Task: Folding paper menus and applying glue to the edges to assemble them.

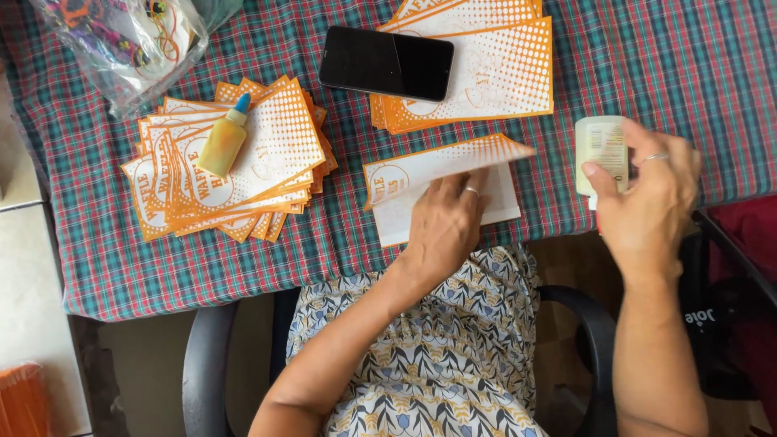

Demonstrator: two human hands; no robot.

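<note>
My left hand [443,220] rests on an orange-and-white paper sheet [421,174] at the table's near edge, its fingers lifting the sheet's upper flap so it folds over. My right hand [647,198] is raised to the right of it and grips a small white glue bottle [600,150] upright. A ring shows on each hand.
A fanned stack of orange printed sheets [275,154] lies at left with a yellow glue bottle [223,139] on top. A second stack [494,73] at the back carries a black phone [385,63]. A clear plastic bag [121,40] sits far left on the checked tablecloth [688,57].
</note>
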